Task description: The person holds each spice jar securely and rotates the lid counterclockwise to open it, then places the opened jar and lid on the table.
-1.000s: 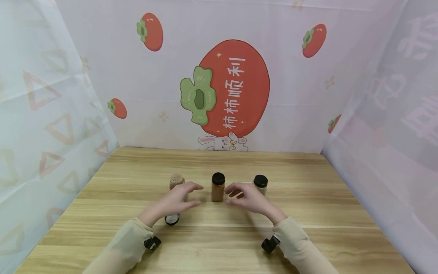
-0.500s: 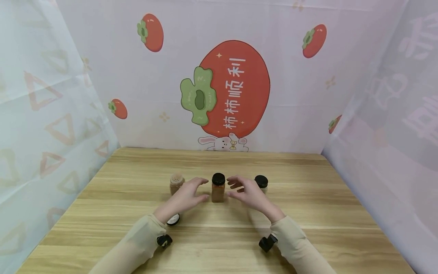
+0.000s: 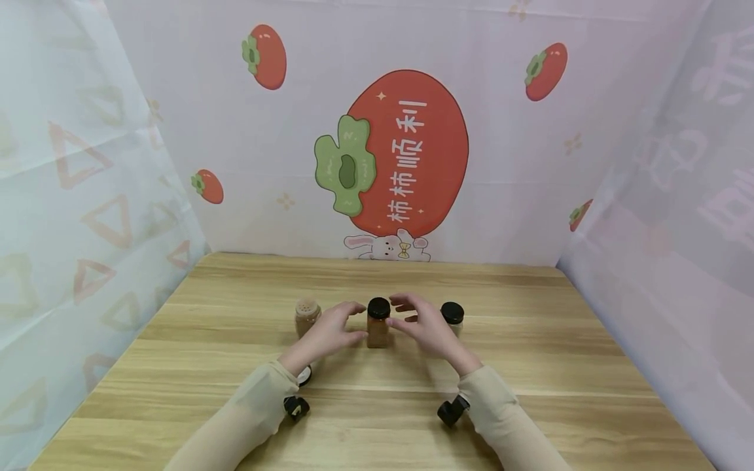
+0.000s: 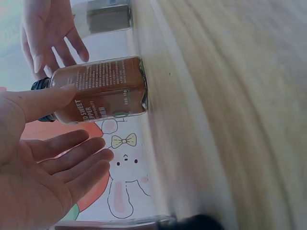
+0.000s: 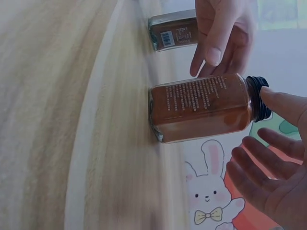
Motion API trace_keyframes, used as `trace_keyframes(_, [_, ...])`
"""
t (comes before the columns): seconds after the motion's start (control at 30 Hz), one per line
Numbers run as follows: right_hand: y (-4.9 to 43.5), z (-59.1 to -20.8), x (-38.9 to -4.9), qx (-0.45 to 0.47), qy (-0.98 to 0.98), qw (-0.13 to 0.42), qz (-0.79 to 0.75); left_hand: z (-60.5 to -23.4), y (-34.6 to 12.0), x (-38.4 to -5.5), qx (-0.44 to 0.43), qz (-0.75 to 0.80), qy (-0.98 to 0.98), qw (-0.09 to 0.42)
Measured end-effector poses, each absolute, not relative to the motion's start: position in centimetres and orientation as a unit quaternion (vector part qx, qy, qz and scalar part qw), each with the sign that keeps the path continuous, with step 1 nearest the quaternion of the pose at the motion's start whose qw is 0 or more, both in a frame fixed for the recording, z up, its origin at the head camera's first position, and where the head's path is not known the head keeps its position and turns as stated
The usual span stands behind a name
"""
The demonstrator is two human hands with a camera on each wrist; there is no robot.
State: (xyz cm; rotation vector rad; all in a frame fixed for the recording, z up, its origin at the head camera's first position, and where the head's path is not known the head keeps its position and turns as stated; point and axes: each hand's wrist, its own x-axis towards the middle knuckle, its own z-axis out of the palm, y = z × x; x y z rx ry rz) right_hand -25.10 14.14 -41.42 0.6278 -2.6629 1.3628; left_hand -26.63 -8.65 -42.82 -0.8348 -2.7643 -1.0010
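A square glass spice jar (image 3: 377, 332) of red-brown powder, its black cap (image 3: 379, 307) on, stands upright mid-table between both hands. My left hand (image 3: 331, 332) is at its left side, thumb and fingers spread around the body; whether they touch the glass I cannot tell. On the other side my right hand (image 3: 425, 325) is raised to cap height, its thumb (image 5: 283, 106) close to the black cap in the right wrist view, fingers loosely bent and apart from it. Neither hand grips the jar. Printed text on the jar (image 4: 103, 91) shows in the left wrist view.
Left of the left hand stands an uncapped jar (image 3: 307, 314) with a perforated shaker top. A loose black-rimmed cap (image 3: 304, 375) lies nearer, partly behind the left forearm. Behind the right hand is another black-capped jar (image 3: 452, 314). Printed cloth walls (image 3: 501, 216) enclose the wooden table.
My left hand has moved right, up to the middle jar. My right hand has risen slightly and come closer to the cap. The jars have stayed in place.
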Motion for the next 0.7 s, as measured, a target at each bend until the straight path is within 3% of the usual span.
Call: trace_keyframes(0.7, [13.0, -41.7, -26.6, 0.208, -0.862, 0.035, 0.461, -42.9, -8.2, -27.4, -0.273, -0.339, -0.9, 0.004])
